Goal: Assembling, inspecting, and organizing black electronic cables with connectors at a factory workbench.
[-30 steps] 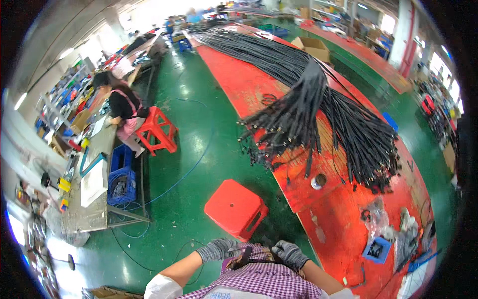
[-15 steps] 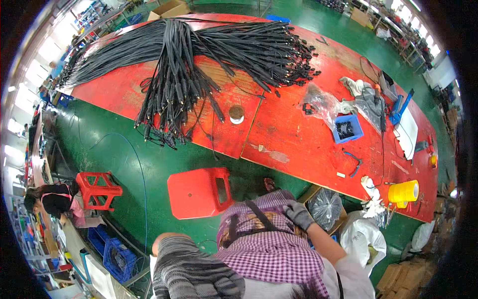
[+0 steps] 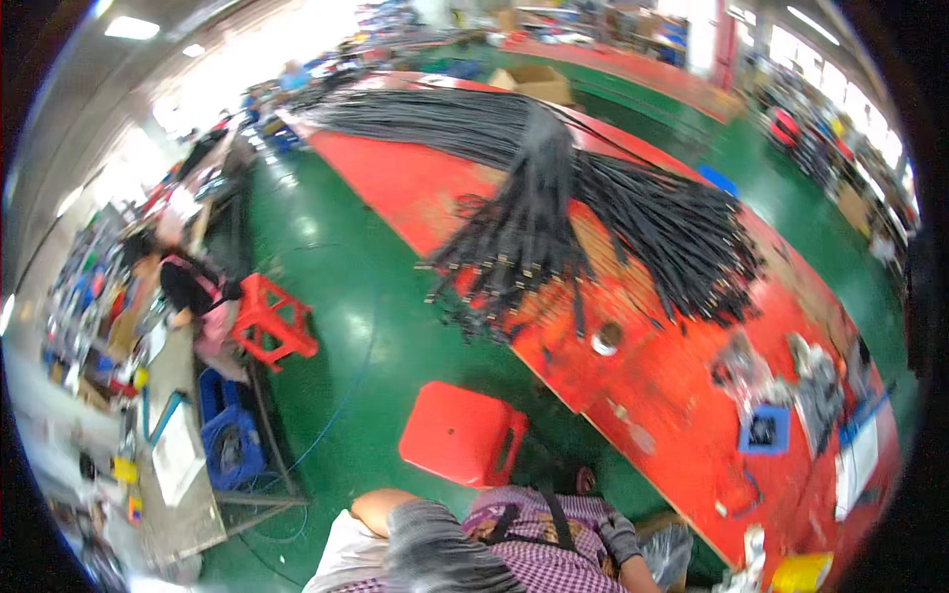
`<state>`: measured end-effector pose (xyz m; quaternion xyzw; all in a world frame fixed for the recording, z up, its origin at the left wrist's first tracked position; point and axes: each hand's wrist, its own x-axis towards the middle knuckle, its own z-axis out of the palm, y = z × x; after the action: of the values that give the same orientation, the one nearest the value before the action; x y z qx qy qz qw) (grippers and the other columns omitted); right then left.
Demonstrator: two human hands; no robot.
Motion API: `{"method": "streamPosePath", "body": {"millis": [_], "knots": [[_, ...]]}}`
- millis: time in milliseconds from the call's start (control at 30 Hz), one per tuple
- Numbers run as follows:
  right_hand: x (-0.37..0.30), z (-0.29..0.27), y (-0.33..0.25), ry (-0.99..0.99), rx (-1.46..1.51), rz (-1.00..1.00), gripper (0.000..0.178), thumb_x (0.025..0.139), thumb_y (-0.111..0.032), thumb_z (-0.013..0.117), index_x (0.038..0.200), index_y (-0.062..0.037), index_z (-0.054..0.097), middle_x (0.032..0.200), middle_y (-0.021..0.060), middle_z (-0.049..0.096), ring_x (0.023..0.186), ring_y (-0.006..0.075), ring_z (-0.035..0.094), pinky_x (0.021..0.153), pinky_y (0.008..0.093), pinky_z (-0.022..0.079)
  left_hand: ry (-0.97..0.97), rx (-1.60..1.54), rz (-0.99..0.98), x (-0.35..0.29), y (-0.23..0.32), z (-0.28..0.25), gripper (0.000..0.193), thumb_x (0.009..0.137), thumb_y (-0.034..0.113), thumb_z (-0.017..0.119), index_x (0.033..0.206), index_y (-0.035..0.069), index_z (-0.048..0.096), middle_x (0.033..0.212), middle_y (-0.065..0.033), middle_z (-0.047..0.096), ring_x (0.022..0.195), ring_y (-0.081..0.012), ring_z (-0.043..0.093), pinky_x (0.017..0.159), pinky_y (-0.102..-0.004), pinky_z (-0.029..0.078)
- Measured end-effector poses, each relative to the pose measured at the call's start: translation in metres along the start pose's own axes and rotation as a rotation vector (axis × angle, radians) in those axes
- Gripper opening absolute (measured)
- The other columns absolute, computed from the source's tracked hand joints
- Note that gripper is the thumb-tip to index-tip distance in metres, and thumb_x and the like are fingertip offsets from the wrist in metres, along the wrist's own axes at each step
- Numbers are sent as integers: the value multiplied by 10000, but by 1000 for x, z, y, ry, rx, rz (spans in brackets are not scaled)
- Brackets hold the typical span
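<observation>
My right hand (image 3: 620, 539), in a grey glove, rests against the side of the purple checked apron (image 3: 554, 524) at my waist. Its fingers look laid flat on the cloth, though motion blurs them, and no object shows in it. A grey striped sleeve (image 3: 440, 549) covers my bent left arm; the left hand itself is out of sight. Just ahead of me stands a red plastic stool (image 3: 460, 435). Beyond it, a large bundle of black cables (image 3: 529, 212) with connector ends is spread over the red table (image 3: 643, 435).
On the table are a small spool (image 3: 606, 339), a blue bin (image 3: 765, 430) with black parts, plastic bags and yellow tape (image 3: 801, 573). At left a person (image 3: 193, 296) sits near another red stool (image 3: 272, 321), beside a workbench and blue crates (image 3: 232, 435). A hose crosses the green floor.
My view has swung left and up, so the table, cables and stool appear farther right and lower. My right hand stays against the apron.
</observation>
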<state>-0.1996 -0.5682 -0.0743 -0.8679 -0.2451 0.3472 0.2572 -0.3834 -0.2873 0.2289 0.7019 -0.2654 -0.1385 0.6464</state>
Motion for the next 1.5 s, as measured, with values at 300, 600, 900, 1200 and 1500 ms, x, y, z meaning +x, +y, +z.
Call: {"method": "streamPosePath", "body": {"millis": [300, 600, 900, 1200, 1500], "knots": [[77, -8, -47, -244, -318, -93, 396, 735, -378, 515, 872, -8, 557, 835, 227, 574, 816, 359, 547, 736, 411, 434, 207, 140, -252, 18, -11, -18, 310, 829, 315, 507, 850, 11, 562, 768, -106, 564, 737, -243, 538, 683, -337, 428], [82, -21, -51, -286, -256, -83, 388, 743, -368, 518, 933, -34, 577, 927, 201, 579, 876, 343, 546, 773, 406, 431, 664, 164, -853, -55, -197, 26, 298, 802, 319, 499, 944, 63, 551, 856, -143, 584, 807, -270, 559, 715, -354, 433], [92, -34, -42, -240, -276, -37, 347, 747, -340, 527, 865, -17, 570, 864, 209, 583, 845, 344, 551, 745, 406, 432, 600, 253, -1179, -104, -304, 80, 366, 765, 382, 461, 881, 56, 582, 879, -181, 582, 819, -340, 548, 713, -403, 418], [102, -33, -30, -189, -195, -91, 366, 739, -347, 545, 893, -16, 566, 861, 218, 582, 827, 354, 555, 727, 395, 432, 976, -123, -1328, -149, -344, 132, 348, 777, 402, 488, 810, 82, 621, 752, -79, 622, 649, -205, 559, 642, -337, 431], [112, -34, -37, -228, -267, -48, 378, 730, -373, 554, 859, -19, 584, 824, 215, 589, 789, 342, 572, 711, 391, 440, 1062, -342, -1356, -148, -349, 126, 282, 752, 334, 540, 785, 67, 624, 697, -65, 607, 629, -163, 538, 605, -309, 427]]}}
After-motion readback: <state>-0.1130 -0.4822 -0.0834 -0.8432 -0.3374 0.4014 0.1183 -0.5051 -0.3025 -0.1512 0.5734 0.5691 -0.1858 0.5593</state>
